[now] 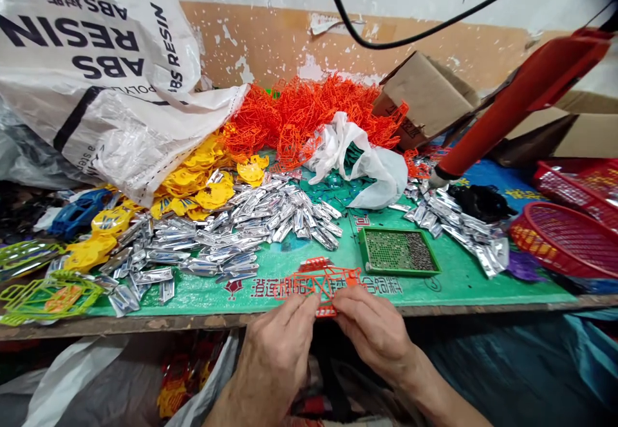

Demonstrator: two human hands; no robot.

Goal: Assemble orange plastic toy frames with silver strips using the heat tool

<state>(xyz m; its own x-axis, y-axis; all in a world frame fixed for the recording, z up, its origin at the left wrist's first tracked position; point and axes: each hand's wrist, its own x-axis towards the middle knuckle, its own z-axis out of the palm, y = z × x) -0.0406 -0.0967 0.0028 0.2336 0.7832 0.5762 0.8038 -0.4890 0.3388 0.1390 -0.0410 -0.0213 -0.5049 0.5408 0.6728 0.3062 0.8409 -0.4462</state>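
Over the front edge of the table, my left hand [281, 335] and my right hand [374, 325] pinch an orange openwork plastic frame [340, 275] between them. The fingers of both hands are closed on its near part, and they hide some of it. Just beyond, a green tray [402, 273] of small metal pieces, which look like screws, sits to the right. To the left spreads a heap of silver shiny plastic parts [290, 208].
Orange frames [309, 114] are piled at the back beside a cardboard box [425, 95]. Yellow parts [203, 176] spill beneath a white resin sack [111, 60]. A red tool [521, 105] hangs at the right, near red baskets [570, 240]. A black cable [410, 46] loops overhead.
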